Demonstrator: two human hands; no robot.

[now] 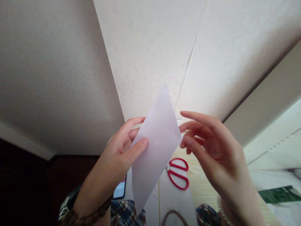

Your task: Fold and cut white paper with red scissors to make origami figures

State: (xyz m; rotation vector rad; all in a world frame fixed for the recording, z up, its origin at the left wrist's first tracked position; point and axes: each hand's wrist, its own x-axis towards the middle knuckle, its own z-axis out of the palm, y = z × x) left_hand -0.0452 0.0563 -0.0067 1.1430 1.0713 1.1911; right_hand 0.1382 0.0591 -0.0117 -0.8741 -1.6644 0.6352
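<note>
My left hand point(127, 147) is closed on a sheet of white paper point(157, 135). The thumb lies on the near face and the fingers pass behind it. The paper looks like a slanted diamond, one point up and another down. At its right corner is my right hand point(211, 147), its index finger stretched out and the other fingers loosely curved. The thumb and middle fingertips are close to that corner or touching it; I cannot tell which. Below the paper lie scissors point(178, 174) with red handles, their blades hidden behind the sheet.
White sheets point(175, 201) lie on a light wooden table point(197, 169). Left of the paper is a phone point(120, 190), partly covered. A brown cord loop point(174, 214) lies at the bottom edge. To the right is a green packet point(279, 194). Pale walls point(150, 47) stand close ahead.
</note>
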